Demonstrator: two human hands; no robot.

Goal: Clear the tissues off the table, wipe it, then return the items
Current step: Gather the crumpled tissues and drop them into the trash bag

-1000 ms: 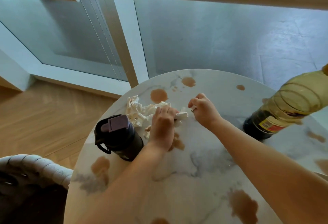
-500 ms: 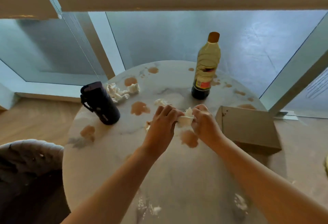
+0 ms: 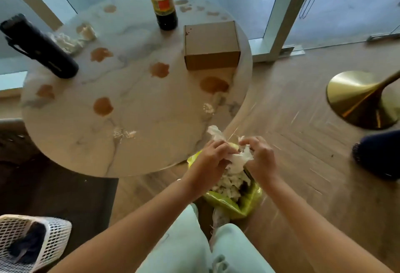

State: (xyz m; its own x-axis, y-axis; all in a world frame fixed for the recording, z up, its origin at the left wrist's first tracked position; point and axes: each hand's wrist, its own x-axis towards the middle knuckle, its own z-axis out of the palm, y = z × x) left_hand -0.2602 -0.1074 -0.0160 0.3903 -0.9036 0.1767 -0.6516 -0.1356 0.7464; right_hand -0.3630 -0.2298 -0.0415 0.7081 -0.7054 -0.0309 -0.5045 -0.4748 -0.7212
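Grip: both hands clench one crumpled tissue wad; the left hand curls round its near side, the right hand pinches the far side.
Position: the wad hangs off the table's near edge, directly over a yellow-lined bin that already holds white tissues.
Change: half a second ago the hands gathered this wad over the tabletop; now it is carried clear of the marble.
Meaning: by my judgement, one batch is about to be binned, but clearing is unfinished.
Remaining tissues: a pile beside the dark flask, and small scraps near the front edge.
Untouched: bottle, cardboard box, brown stains.
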